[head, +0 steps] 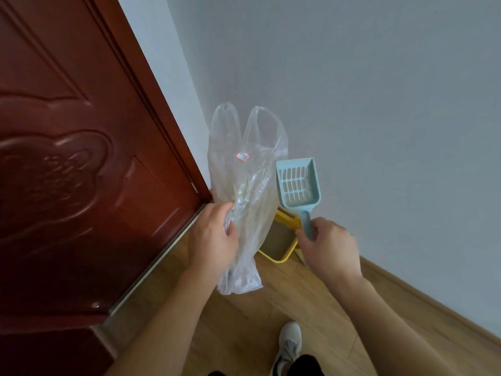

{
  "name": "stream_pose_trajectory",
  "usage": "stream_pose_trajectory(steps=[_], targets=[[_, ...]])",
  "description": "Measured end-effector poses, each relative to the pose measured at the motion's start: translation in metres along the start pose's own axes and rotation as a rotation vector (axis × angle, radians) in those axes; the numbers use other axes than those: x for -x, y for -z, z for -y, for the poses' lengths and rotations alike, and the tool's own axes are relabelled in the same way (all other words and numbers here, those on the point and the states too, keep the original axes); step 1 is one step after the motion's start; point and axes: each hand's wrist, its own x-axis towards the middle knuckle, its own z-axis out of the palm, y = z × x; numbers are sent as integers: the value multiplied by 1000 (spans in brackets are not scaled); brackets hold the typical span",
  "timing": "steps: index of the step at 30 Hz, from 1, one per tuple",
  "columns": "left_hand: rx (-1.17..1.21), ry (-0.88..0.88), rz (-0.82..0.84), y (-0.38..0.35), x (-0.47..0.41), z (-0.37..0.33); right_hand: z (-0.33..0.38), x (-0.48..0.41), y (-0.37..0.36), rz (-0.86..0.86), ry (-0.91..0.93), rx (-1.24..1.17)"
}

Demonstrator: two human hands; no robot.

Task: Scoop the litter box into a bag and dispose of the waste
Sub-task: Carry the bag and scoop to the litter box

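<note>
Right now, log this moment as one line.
left hand: grips bag | right hand: holds scoop, empty | litter box: on floor, by wall

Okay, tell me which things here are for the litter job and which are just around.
For the job: clear plastic bag in the left hand; blue slotted scoop in the right hand; yellow litter box on the floor.
Just there: red-brown door; grey wall; grey shoe.
</note>
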Motion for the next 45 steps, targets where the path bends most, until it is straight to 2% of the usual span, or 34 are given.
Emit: stream_pose_trajectory(steps=[6,11,18,25,30,36,45], targets=[[-31,-41,-12,-68,-63,38,-13,-92,-53,60,-14,3],[-13,-71,12,-138,-90,94,-30,-139,-128,88,-58,17],[9,-89,81,-264,-86,212,-68,-176,-288,86,-84,66],[47,-140,94,-419,-60,329,-137,-195,-471,53,-105,77],[72,-260,73,-512,-53,394,-184,-213,-577,-10,-132,43],[77,-230,80,-563,-51,431,-220,-236,-638,13,-208,3],[139,-234,108,-596,-52,435,-254,-262,-674,98,-456,-22]])
